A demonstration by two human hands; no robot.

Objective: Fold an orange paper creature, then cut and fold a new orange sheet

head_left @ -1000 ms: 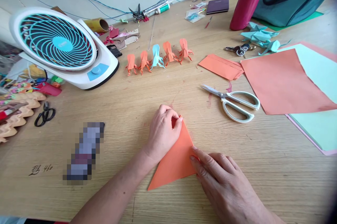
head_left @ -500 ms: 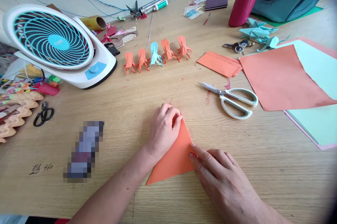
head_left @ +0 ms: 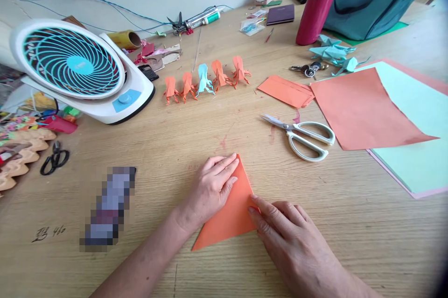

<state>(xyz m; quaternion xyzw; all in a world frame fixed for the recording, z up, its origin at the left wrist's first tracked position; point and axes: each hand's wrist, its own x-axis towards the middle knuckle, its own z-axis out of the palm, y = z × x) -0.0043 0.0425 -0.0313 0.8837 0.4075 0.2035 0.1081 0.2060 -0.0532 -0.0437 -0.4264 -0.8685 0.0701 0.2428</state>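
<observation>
A folded sheet of orange paper (head_left: 234, 216) lies on the wooden table in front of me, its top coming to a point. My left hand (head_left: 215, 186) rests flat on its upper left part, fingers stretched toward the top tip and thumb on the surface. At the paper's right corner, my right hand (head_left: 289, 232) pinches the edge between thumb and forefinger, its other fingers curled. Beyond my right hand lie white-handled scissors (head_left: 308, 139), blades slightly apart.
Several folded paper figures (head_left: 203, 81) stand in a row at the back. Left are a fan (head_left: 80, 67), a blurred-out dark object (head_left: 108, 209) and black scissors (head_left: 55, 159). Right are orange paper strips (head_left: 285, 91), large paper sheets (head_left: 367, 111), keys (head_left: 310, 69) and a red bottle (head_left: 318, 10).
My left fingers have gone from curled at the paper's top tip to stretched flat along it. The right hand keeps its pinch on the corner. The whole view has shifted slightly.
</observation>
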